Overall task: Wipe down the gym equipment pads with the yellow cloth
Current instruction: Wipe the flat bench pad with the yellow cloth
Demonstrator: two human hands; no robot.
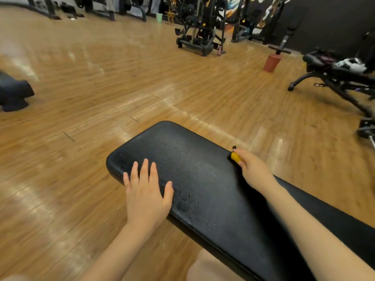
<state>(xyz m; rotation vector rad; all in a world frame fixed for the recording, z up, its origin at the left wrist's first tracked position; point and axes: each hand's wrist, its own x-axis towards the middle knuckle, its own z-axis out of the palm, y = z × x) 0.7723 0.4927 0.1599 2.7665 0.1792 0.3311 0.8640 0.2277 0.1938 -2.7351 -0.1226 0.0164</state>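
The wooden floor takes up most of the room from where I stand, with a rack of machines at the far wall, an adjustable bench off to the right and a small reddish bin just in front of it. Nearer, the long black bench pad runs from the lower right up toward the middle, and its surface looks speckled and faintly damp across the near end (moisture or just worn texture, I cannot say which). The person's left hand lies flat on the pad's left edge, fingers straight and slightly spread, holding nothing; it seems to be steadying the pad or the person. The right hand sits at the pad's far right edge with its fingers curled round the yellow cloth, bunched so tightly that only a small yellow end shows past the fingertips, touching the pad's rim. I'd judge the wiping of this pad is under way, with the cloth at the end of a stroke or working the edge. The next move probably calls for drawing the cloth back across the top toward the left hand, opened out a little so more of it meets the surface, and for lifting the left hand off the strip it covers.
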